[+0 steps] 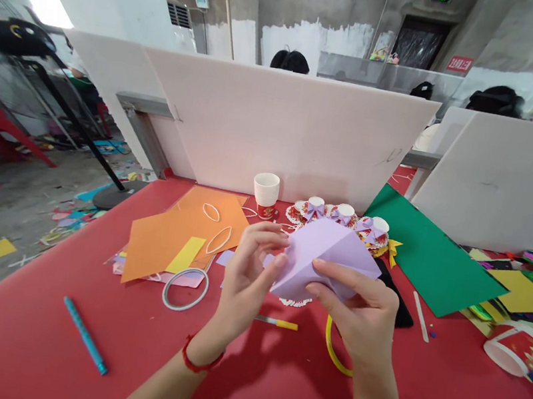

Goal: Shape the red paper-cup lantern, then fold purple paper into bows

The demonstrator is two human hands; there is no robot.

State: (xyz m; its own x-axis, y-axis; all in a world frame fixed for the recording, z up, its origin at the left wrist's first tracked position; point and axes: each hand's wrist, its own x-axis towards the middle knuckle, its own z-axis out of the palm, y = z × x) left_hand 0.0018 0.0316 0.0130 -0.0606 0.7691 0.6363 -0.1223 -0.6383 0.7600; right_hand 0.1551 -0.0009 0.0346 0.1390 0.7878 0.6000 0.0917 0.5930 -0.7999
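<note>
Both my hands hold a folded sheet of lilac paper [323, 252] above the red table [22, 336]. My left hand [247, 277] pinches its left edge with the fingers curled; a red thread bracelet circles that wrist. My right hand [360, 309] grips the sheet's lower right part, thumb on top. Just behind the paper stand paper cups with lilac bows [342, 217] on red-and-white doilies. A yellow hoop [331, 348] lies under my right hand.
Orange and yellow sheets [175, 232], a white tape ring [185, 288], a stack of paper cups [266, 194], a blue pen [86, 335], a green sheet [431, 259], and a cut cup [519, 349] lie around. White partition boards [282, 128] close the back; other people's heads show behind.
</note>
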